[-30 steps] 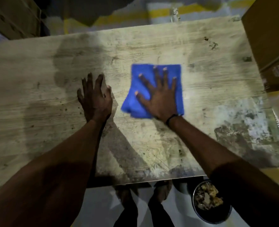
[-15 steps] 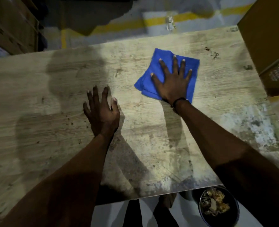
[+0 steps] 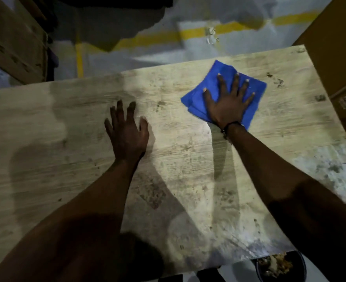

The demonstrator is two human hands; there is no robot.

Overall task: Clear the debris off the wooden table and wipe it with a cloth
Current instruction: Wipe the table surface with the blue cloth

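A: Cloth (image 3: 225, 86), blue, folded, lies on the far right part of the counter (image 3: 178, 159), near its far edge. Your right hand (image 3: 229, 104) is flat on top of it, fingers (image 3: 222, 82) straight and spread wide, palm pressing down; nothing is curled round the fabric. A dark band sits at that wrist.

B: And the left hand?

A: Your left hand (image 3: 127, 131) rests palm down on bare wood, well apart from the cloth, toward the middle. Its fingers (image 3: 118, 108) are extended and slightly fanned, holding nothing.

B: Surface condition?

A: Pale wood grain, heavily scuffed. Dark specks (image 3: 275, 80) lie just right of the cloth near the far right corner. A whitish, worn patch (image 3: 330, 169) covers the near right area. Arm shadows fall across the middle and left.

B: Surroundings?

A: Below the near edge, at lower right, a dark round container (image 3: 277, 267) holds pale scraps. Beyond the far edge, a grey floor with yellow lines (image 3: 157, 39). A brown cardboard box (image 3: 334, 47) stands at the right, and stacked wooden boards (image 3: 11, 41) at upper left. Lighting is dim.
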